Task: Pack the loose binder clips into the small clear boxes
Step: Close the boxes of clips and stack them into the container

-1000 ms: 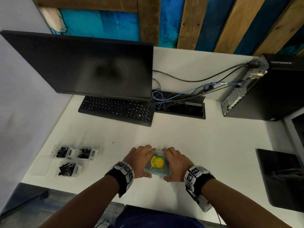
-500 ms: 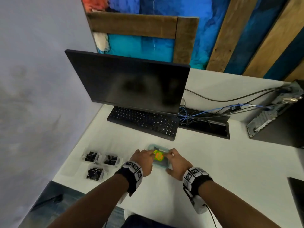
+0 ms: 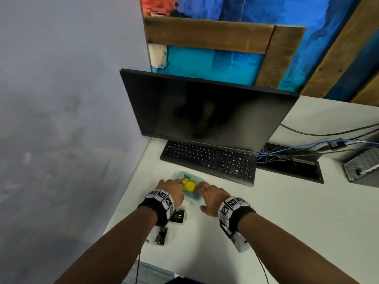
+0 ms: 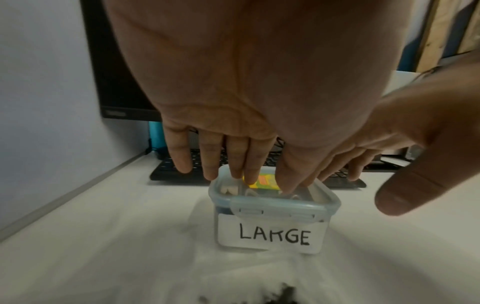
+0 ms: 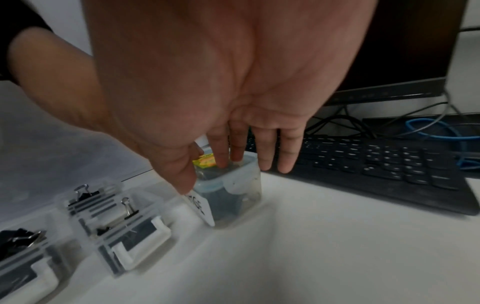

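Note:
A clear lidded container with a yellow-green sticker and a "LARGE" label stands on the white desk in front of the keyboard. My left hand has straight fingers pressing on its lid. The straight fingers of my right hand touch the lid's right side, with the thumb held out. Small clear boxes holding black binder clips lie just near and left of the container, partly hidden under my left wrist. What the container holds is unclear.
A black keyboard and monitor stand right behind the container. A grey wall borders the desk's left edge. A cable tray with blue and black cables and a computer case sit at the right.
Both hands have slid the container away from me and to the left, up to the small clip boxes and the keyboard. The head view has turned left.

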### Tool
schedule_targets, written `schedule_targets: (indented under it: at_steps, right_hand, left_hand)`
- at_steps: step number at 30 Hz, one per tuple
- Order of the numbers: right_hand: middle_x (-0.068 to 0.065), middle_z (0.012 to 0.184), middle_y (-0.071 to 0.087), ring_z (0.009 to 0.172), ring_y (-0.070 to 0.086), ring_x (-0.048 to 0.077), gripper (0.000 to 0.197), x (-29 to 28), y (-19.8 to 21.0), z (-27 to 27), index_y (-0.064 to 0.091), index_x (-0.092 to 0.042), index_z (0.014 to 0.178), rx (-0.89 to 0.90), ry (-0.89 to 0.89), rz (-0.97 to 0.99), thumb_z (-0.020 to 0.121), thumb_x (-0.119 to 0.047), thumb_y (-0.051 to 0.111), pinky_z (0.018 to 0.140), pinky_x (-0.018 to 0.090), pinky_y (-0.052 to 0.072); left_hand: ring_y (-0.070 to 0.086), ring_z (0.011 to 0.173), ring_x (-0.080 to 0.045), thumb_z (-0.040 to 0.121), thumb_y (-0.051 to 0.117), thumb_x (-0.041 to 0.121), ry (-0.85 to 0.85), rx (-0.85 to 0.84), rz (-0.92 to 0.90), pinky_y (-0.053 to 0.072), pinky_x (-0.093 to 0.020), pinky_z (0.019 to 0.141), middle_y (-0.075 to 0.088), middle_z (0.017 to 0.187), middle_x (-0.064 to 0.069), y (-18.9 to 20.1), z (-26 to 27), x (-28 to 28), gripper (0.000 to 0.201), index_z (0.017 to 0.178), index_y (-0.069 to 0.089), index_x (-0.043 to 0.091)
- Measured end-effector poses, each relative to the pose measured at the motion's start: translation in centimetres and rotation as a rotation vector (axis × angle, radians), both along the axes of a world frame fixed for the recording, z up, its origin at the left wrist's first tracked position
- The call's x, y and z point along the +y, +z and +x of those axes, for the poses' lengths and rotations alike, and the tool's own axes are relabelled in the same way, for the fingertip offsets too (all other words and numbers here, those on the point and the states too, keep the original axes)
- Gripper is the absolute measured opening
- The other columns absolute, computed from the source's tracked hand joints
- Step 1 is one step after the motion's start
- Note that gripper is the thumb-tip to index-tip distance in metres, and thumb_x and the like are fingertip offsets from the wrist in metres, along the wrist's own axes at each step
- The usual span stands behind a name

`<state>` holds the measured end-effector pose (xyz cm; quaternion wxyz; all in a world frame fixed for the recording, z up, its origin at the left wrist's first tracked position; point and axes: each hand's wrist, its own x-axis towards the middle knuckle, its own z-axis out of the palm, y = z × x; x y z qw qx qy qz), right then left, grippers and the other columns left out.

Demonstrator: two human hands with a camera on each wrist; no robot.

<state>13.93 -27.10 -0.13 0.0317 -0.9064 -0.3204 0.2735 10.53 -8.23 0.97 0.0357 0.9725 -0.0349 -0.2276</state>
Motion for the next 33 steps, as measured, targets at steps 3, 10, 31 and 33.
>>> schedule_targets:
  at_steps: [3,10,31,33]
  right_hand:
    - [-0.006,0.161,0.012,0.131,0.04,0.033,0.075,2.9,-0.3,0.1,0.02,-0.022,0.153,0.023,0.022,-0.031,0.088,-0.03,0.057,0.104,0.047,0.04]
    - [-0.013,0.164,-0.004,0.129,0.041,0.034,0.084,8.0,-0.8,-0.6,0.008,-0.028,0.156,0.047,0.055,0.018,0.086,-0.011,0.05,0.101,0.047,0.044]
    - [0.002,0.138,0.035,0.118,0.047,0.029,0.064,5.4,-3.0,-5.2,0.042,-0.025,0.137,0.077,0.089,0.131,0.082,-0.045,0.068,0.095,0.042,0.046]
    - [0.003,0.135,0.039,0.117,0.05,0.03,0.058,5.0,-2.9,-5.3,0.045,-0.021,0.134,0.039,0.069,0.107,0.085,-0.042,0.066,0.093,0.041,0.047]
  left_hand:
    - [0.044,0.132,-0.023,0.092,0.047,0.028,0.068,-0.015,-0.026,0.032,-0.039,0.108,0.033,0.154,0.009,-0.2,0.0,3.1,0.054,0.145,0.037,0.025]
    - [0.04,0.135,-0.019,0.091,0.049,0.024,0.173,-0.039,-0.028,0.034,-0.04,0.108,0.03,0.155,0.008,-0.7,-1.2,8.4,0.052,0.142,0.04,0.023]
    - [0.041,0.127,-0.023,0.075,0.064,0.011,0.209,0.132,0.12,0.04,-0.04,0.098,0.031,0.144,0.004,-2.0,-8.1,10.2,0.078,0.142,0.03,0.032]
    - [0.043,0.126,-0.023,0.078,0.067,0.016,0.208,0.103,0.108,0.04,-0.04,0.098,0.032,0.144,0.003,-2.2,-8.3,9.7,0.073,0.142,0.032,0.03]
